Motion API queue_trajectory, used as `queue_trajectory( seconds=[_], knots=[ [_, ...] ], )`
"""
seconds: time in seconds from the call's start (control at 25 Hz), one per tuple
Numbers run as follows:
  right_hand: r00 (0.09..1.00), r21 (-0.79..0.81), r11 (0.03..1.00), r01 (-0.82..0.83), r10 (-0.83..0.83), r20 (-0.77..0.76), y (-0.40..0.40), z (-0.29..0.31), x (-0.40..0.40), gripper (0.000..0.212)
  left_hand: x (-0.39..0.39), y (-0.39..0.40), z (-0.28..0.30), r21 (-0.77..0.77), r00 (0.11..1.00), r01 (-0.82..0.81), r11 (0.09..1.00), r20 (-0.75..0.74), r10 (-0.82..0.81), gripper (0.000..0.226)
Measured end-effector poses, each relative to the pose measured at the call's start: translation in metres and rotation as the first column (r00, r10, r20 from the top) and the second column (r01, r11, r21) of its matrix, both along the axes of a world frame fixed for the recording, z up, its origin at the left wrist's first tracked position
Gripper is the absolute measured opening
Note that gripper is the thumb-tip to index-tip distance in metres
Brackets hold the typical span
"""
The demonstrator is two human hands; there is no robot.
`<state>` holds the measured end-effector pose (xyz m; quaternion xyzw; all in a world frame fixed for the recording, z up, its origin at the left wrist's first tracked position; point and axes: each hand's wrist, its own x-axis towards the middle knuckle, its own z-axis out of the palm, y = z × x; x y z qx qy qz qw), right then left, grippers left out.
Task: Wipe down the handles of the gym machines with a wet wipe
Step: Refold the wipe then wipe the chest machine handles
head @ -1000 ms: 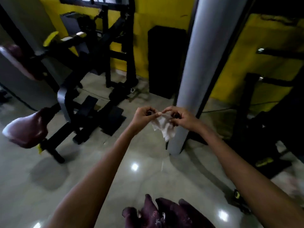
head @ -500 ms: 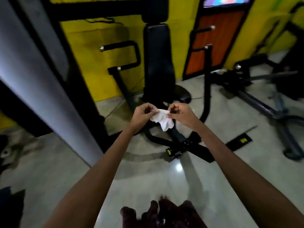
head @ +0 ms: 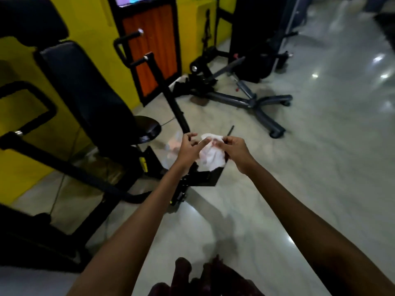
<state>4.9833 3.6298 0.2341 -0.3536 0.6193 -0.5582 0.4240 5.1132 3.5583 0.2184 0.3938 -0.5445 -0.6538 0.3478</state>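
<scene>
Fingers (head: 215, 144) of both hands pinch the wet wipe (head: 211, 155); limp, light and damp, it probably handles best bunched at its middle.

The wet wipe (head: 212, 153) looks like soft white cloth, crumpled and matt, while the floor (head: 320, 167) under it shines glossy and smooth, throwing back bright light spots. Left of the wipe, the machine's seat pad (head: 85, 90) shows dark padded upholstery with a dull sheen, and its handles (head: 136, 50) are matt black with bright metal end caps.
</scene>
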Motion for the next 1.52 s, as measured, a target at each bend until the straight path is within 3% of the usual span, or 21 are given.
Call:
queue_trajectory(
  seconds=[0.08, 0.16, 0.44, 0.56, 0.72, 0.84, 1.12, 1.36, 1.52],
  knots=[
    [0.990, 0.012, 0.990, 0.140, -0.140, 0.019, 0.014, -0.006, -0.030, 0.005, -0.035, 0.015, -0.001, 0.192, 0.995, 0.095, 0.977, -0.005, -0.095, 0.044],
    [0.977, 0.028, 0.977, 0.213, -0.214, 0.016, 0.023, -0.009, -0.060, 0.008, -0.071, 0.024, -0.005, 0.256, 0.991, 0.136, 0.957, -0.017, -0.136, 0.042],
    [0.906, 0.085, 0.903, 0.422, -0.422, -0.016, 0.043, -0.019, -0.202, 0.015, -0.226, 0.026, -0.007, 0.051, 0.957, 0.283, 0.958, 0.052, -0.286, 0.038],
    [0.935, 0.023, 0.935, 0.354, -0.353, -0.028, 0.062, -0.009, -0.273, 0.018, -0.295, 0.035, -0.009, -0.048, 0.931, 0.358, 0.932, 0.090, -0.353, 0.030],
    [0.960, 0.005, 0.975, 0.220, -0.216, -0.180, 0.095, 0.001, -0.354, 0.018, -0.371, 0.045, -0.001, -0.126, 0.892, 0.451, 0.884, 0.111, -0.439, 0.027],
    [0.955, -0.011, 0.974, 0.227, -0.224, -0.196, 0.109, 0.001, -0.406, 0.029, -0.428, 0.050, -0.001, -0.138, 0.872, 0.488, 0.862, 0.106, -0.477, 0.019],
    [0.931, -0.029, 0.973, 0.230, -0.229, -0.285, 0.099, -0.016, -0.512, 0.034, -0.552, 0.033, -0.018, -0.199, 0.823, 0.561, 0.803, 0.029, -0.567, 0.011],
    [0.894, -0.040, 0.967, 0.253, -0.249, -0.372, 0.061, -0.021, -0.641, 0.025, -0.686, -0.013, -0.029, -0.173, 0.730, 0.674, 0.718, 0.010, -0.683, 0.030],
    [0.825, -0.041, 0.943, 0.329, -0.309, -0.473, 0.039, -0.021, -0.737, 0.021, -0.784, -0.041, -0.022, -0.236, 0.686, 0.715, 0.659, 0.051, -0.726, 0.014]
  ],
)
